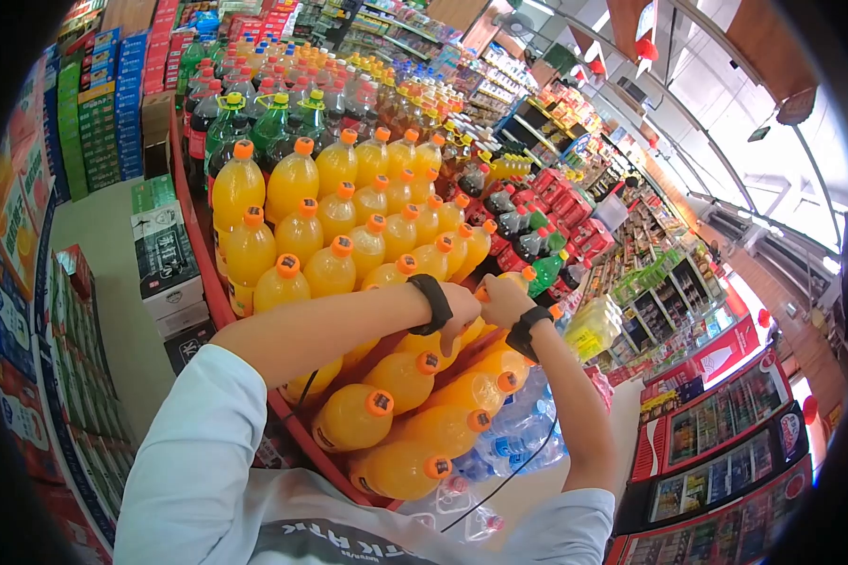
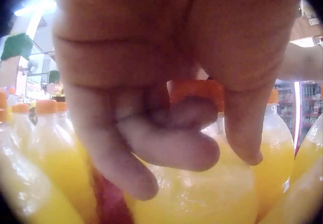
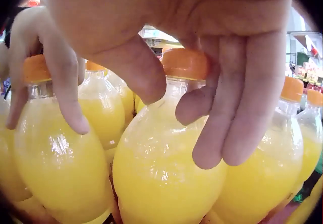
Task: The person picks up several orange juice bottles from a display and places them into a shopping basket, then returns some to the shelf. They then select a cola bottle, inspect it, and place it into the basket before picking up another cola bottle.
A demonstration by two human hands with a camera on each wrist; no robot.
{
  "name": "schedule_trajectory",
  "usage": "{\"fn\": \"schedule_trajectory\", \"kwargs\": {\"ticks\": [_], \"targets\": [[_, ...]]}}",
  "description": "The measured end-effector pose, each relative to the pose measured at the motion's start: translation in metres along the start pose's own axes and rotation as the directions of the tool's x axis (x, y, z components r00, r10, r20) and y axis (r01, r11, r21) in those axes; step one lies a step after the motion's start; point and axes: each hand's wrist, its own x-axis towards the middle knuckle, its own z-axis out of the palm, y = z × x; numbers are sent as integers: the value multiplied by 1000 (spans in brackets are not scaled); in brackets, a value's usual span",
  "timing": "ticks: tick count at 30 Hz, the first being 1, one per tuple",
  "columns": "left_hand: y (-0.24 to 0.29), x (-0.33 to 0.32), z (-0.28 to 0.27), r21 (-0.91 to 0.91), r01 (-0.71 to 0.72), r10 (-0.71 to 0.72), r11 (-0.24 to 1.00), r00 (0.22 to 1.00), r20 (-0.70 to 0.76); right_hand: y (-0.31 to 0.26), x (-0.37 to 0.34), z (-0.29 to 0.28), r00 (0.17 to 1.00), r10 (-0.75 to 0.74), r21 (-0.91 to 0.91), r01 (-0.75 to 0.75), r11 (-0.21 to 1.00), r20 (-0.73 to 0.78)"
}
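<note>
Two bottles of orange drink with orange caps stand side by side under the hands. My left hand reaches down over one bottle, its fingers and thumb around the orange cap and neck. My right hand holds the neighbouring bottle by its neck, the thumb on one side of the cap and the fingers on the other. Both bottles look upright in the right wrist view. In the head view the hands hide most of them.
Rows of orange drink bottles fill a display with a red edge. Nearest the body several bottles lean over. Dark soda bottles stand behind, water bottles to the right. Cartons are stacked at the left.
</note>
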Motion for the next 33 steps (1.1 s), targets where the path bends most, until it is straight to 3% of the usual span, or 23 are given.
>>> {"fn": "schedule_trajectory", "kwargs": {"ticks": [3,9,12,14,18,20,22,24,25,26,27,29,30,31,32,33], "targets": [[1,0,2,28,19,-19,999,1000,2,-6,-10,-5,999,44,-55,-43,998,14],[5,-11,-6,167,12,-9,986,1000,-19,-19,-38,-25,992,-80,-17,83,996,99],[14,-36,-33,16,-49,51,999,973,-223,-42,-66,-66,995,-82,134,88,987,-48],[26,-73,-64,-67,-178,153,982,949,-275,-51,-93,-90,990,-66,295,100,950,-122],[45,-150,-91,-369,-332,207,868,918,-338,-97,-183,-111,974,-22,581,152,799,-225],[58,-200,-96,-277,-402,285,873,880,-379,-111,-234,-96,966,-91,520,207,829,-241],[51,-249,-84,-385,-565,466,730,823,-324,-133,-279,-75,961,-160,574,264,775,-227],[31,-283,-53,-616,-598,606,513,761,-233,-152,-325,-19,976,23,869,182,459,-217],[20,-294,-33,-686,-541,626,486,764,-158,-170,-345,13,949,253,945,103,312,-187],[11,-301,-8,-749,-476,648,461,757,-83,-189,-363,45,877,465,988,59,141,-119],[3,-304,22,-808,-337,588,484,808,15,-205,-376,75,763,645,999,-4,51,-30],[-7,-309,82,-823,-87,400,561,899,177,-232,-413,172,391,915,979,-203,-20,100],[-2,-312,112,-794,22,261,608,938,226,-250,-445,238,233,959,849,-529,-18,165],[-5,-317,154,-687,-42,247,725,948,203,-300,-436,227,115,950,695,-708,-126,289],[-9,-322,190,-560,-110,242,821,956,167,-321,-498,338,231,914,648,-760,-44,334],[-10,-326,209,-532,-164,345,831,902,261,-364,-471,282,122,643,501,-740,-449,756]]}}
